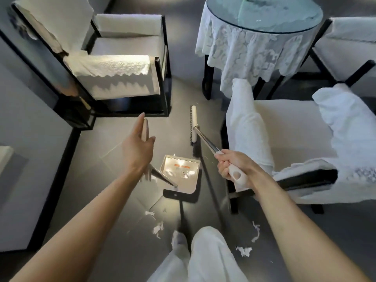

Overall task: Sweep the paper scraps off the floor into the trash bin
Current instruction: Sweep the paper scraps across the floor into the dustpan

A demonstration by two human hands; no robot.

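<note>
A white dustpan [181,173] stands on the dark floor between the chairs. Its metal handle rises to a white grip that rests in my left hand [137,148], held loosely between thumb and outstretched fingers. My right hand [234,166] is closed around the white grip of the broom, whose metal pole slants down to the white broom head [193,124] on the floor beyond the dustpan. Torn white paper scraps lie nearer to me: one [149,213] just below the dustpan, another [158,229] left of my leg, and two [256,232] [244,251] on the right. No trash bin is in view.
A black-framed armchair with white covers [122,78] stands at the left, another [284,129] close on the right. A round glass table with a lace cloth [254,51] is behind the broom. A pale wall with a black baseboard [30,149] runs along the left. My white trouser leg [207,257] is at the bottom.
</note>
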